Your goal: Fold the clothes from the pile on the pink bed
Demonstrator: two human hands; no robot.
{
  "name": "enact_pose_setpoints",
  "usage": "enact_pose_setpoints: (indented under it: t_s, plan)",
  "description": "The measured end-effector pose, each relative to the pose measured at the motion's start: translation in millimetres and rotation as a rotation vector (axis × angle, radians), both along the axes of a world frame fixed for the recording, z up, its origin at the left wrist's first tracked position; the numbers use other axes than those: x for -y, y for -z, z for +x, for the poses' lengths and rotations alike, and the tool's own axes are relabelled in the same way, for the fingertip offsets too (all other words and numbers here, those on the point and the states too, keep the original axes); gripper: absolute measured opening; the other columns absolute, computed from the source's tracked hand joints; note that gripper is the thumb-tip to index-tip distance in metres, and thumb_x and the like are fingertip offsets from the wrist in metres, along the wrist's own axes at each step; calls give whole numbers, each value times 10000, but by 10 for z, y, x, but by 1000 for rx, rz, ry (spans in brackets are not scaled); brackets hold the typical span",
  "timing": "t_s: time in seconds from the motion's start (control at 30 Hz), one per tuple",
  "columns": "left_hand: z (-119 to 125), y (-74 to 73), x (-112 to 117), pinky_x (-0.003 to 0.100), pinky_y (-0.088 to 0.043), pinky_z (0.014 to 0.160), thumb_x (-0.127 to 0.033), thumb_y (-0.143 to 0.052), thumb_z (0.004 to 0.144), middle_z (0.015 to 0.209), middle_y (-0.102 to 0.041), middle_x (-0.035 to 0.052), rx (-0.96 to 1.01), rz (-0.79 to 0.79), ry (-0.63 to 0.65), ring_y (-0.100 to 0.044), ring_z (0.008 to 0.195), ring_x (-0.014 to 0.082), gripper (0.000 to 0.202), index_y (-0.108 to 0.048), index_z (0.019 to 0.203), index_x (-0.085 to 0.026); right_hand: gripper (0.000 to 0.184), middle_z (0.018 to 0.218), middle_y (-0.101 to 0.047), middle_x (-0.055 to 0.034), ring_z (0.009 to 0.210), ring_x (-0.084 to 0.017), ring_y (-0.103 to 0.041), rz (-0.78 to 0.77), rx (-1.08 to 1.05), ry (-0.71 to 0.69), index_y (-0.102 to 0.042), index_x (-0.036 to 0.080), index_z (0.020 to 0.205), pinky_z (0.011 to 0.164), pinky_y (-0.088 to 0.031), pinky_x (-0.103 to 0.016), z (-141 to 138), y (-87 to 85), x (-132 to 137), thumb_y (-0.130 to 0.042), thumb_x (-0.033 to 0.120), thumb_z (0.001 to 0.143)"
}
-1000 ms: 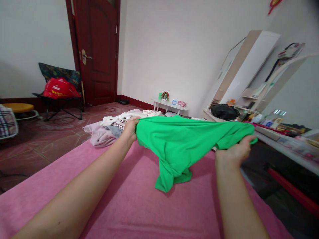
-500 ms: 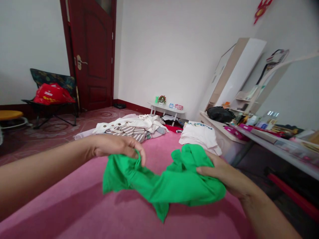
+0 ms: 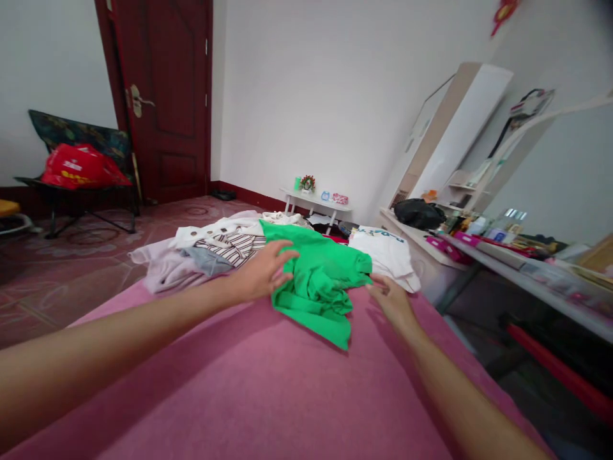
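Note:
A green garment (image 3: pixel 318 275), bunched and creased, is stretched out ahead of me over the pink bedspread (image 3: pixel 268 390). Its far corner reaches up to the pile of clothes, and a pointed flap hangs toward me. My left hand (image 3: pixel 265 271) is at its left edge, fingers apart and curved, not closed on the cloth. At the right end of the garment, my right hand (image 3: pixel 393 305) pinches the edge between thumb and fingers. The garment's exact kind is hidden by its folds.
Loose clothes, including a striped garment (image 3: pixel 234 248) and a white buttoned one (image 3: pixel 201 235), lie at the far left of the bed. Folded white shirts (image 3: pixel 385 255) sit far right. A cluttered dressing table (image 3: pixel 527 268) flanks the right; a chair with a red bag (image 3: pixel 79 167) stands left.
The green garment has moved away from me and spread toward the clothes pile. My left hand has let go of it and opened. My right hand has moved forward, staying at its right end.

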State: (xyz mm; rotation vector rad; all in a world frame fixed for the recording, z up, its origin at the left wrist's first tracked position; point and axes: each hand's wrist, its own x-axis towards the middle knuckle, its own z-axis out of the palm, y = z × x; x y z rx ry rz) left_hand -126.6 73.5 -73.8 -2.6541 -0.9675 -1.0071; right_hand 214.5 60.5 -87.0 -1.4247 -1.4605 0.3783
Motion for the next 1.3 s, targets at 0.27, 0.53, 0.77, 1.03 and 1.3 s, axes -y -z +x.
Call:
enact_pose_setpoints:
  t_s: [0.27,0.53,0.77,1.03,1.3]
  plan:
    - [218,551,562,394,-413,951,-248,-552,822,1251,-497,109,-237,-213,152,-503,1111,254,366,-554,1187,-231,574,1211,-567,-110,980,-240,-597,-47,441,-53,-525,190,1201,790,-480,-347,-523,391,315,-648,329,658]
    - [147,312,520,320,-434,871,-203,-437,872,1184,-590,83,50,-326,223,-572,1014,220,220,-647,928,-172,236,782,-675,-35,741,-217,-612,-81,58,-41,-642,178,849,682,-479,-323,-351,124,165,-604,372,720]
    - [-449,-326,919,241,-443,736,-367,-363,939,731,-623,26,343,-688,232,-566,722,129,380,-601,736,-150,369,847,-713,-70,779,-256,-657,-399,-320,-163,-683,172,932,778,-510,-387,80,-372,1216,-729,406,651]
    - [-189,199,1161,341,-383,994,-174,-607,760,1315,-480,86,-179,-501,411,-475,1168,234,513,-501,1256,-249,609,1153,-635,-119,983,-282,-612,-399,263,-117,-601,187,1160,859,-477,-405,387,68,1500,-738,368,595]
    - [368,461,996,316,-426,865,-184,-536,808,1031,-615,73,-250,-304,403,-570,965,214,278,-617,1069,-239,238,545,-578,18,521,-158,-533,-443,236,-170,-634,184,663,504,-390,-262,261,146,1328,-702,403,597]
